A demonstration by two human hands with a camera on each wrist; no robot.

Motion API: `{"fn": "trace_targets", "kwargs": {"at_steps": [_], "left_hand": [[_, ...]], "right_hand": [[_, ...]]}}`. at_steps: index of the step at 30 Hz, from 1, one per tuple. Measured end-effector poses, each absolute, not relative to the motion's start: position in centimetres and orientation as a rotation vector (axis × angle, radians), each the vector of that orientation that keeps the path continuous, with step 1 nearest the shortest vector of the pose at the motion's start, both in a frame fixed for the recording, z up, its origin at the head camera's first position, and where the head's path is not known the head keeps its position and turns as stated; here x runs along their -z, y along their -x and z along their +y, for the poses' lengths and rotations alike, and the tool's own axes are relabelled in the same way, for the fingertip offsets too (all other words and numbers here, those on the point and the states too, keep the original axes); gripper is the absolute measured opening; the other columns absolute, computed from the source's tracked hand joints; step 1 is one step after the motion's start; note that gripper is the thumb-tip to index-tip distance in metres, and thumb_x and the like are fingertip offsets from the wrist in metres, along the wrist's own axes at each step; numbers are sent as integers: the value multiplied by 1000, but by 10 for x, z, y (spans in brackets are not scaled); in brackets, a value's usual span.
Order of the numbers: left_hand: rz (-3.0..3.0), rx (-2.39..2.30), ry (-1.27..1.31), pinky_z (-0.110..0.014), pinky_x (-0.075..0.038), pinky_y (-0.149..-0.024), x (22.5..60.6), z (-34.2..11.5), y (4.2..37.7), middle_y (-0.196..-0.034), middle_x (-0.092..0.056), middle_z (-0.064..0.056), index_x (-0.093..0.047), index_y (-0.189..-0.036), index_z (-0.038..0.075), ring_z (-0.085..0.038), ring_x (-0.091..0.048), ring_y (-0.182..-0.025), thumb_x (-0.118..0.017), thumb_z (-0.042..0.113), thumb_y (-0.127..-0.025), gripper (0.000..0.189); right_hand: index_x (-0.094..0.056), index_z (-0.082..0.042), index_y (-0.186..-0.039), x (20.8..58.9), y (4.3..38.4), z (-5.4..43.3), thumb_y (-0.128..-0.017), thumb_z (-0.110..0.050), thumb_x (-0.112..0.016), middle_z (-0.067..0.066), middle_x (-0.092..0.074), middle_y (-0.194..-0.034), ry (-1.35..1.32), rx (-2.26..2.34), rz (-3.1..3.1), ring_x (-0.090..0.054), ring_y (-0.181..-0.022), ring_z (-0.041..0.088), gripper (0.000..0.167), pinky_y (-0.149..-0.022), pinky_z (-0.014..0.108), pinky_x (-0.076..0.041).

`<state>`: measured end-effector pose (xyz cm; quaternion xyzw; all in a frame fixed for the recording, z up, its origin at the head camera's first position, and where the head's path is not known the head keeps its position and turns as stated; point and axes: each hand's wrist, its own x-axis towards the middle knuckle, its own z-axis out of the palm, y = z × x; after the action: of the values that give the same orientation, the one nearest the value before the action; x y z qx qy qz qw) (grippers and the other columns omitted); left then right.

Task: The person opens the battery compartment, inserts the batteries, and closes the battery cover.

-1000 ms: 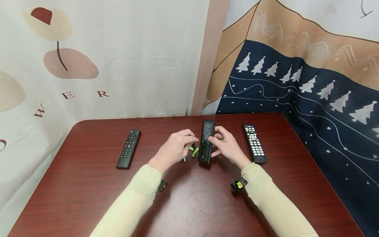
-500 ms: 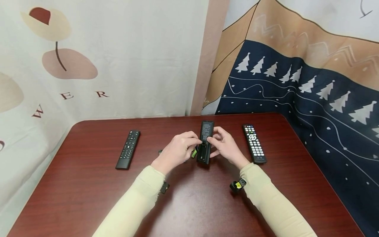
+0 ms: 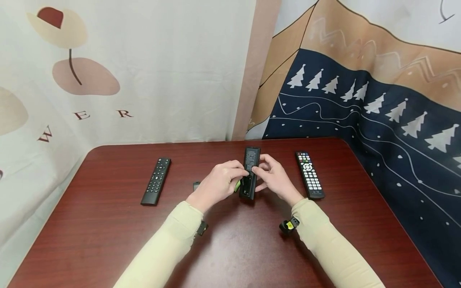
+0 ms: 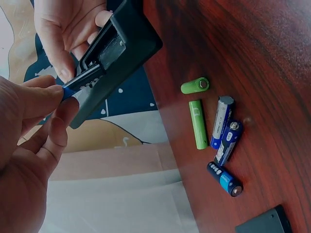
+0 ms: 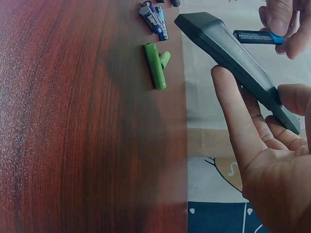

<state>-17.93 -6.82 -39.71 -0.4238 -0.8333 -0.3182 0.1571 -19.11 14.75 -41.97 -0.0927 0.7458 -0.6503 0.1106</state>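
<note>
My left hand [image 3: 221, 182] pinches a battery [image 4: 86, 78] by its blue end, thumb and fingers close round it, and points the dark end rightward at the open compartment [image 4: 114, 47] of the remote [image 3: 251, 159], which my right hand [image 3: 275, 177] grips along its right side, above the table [image 3: 230, 256] near the middle of its far edge. The battery's long axis slants across the remote's own rather than running along it (whether its tip touches a contact, I can't tell). A second ago my left fingertips stood off the remote's left side; now they overlap it.
</note>
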Motion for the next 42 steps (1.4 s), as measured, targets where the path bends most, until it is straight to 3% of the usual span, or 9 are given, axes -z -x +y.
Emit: {"fn": "trace_targets", "kwargs": {"at_steps": [4,13,20,26,42], "left_hand": [[-2389,915,1223,-24,-59,-79,398,-66,179,-99,-70,-4,-79,-104,2,-17,-69,-90,-67,-15,-87,27],[-2410,901,1195,-24,-59,-83,400,-63,177,-102,-72,-3,-79,-109,4,-15,-70,-92,-69,-10,-90,25],[-2431,870,1156,-28,-60,-79,401,-62,174,-103,-72,-5,-76,-121,7,-16,-68,-86,-71,-7,-91,34],[-2442,843,1149,-28,-59,-78,401,-62,175,-104,-72,-6,-76,-121,8,-16,-67,-84,-71,-7,-91,34],[-2482,845,1147,-29,-60,-86,403,-63,171,-110,-72,-7,-74,-121,6,-19,-67,-98,-74,-6,-90,33]], "right_hand": [[-48,1,-139,420,191,148,-104,-7,-57,22,-69,-106,278,1913,2192,-74,-93,33,36,-62,48,-64],[-49,2,-137,422,191,144,-104,-4,-57,25,-68,-107,300,1941,2170,-74,-86,23,34,-60,50,-64],[-49,2,-136,421,189,143,-104,-4,-56,26,-68,-111,304,1937,2174,-74,-88,25,33,-60,49,-64],[-49,2,-136,420,188,143,-105,-5,-56,27,-68,-113,303,1937,2178,-74,-89,25,33,-61,49,-64],[-48,1,-139,417,188,142,-104,-7,-58,24,-69,-111,305,1933,2177,-74,-91,27,37,-62,48,-64]]}}
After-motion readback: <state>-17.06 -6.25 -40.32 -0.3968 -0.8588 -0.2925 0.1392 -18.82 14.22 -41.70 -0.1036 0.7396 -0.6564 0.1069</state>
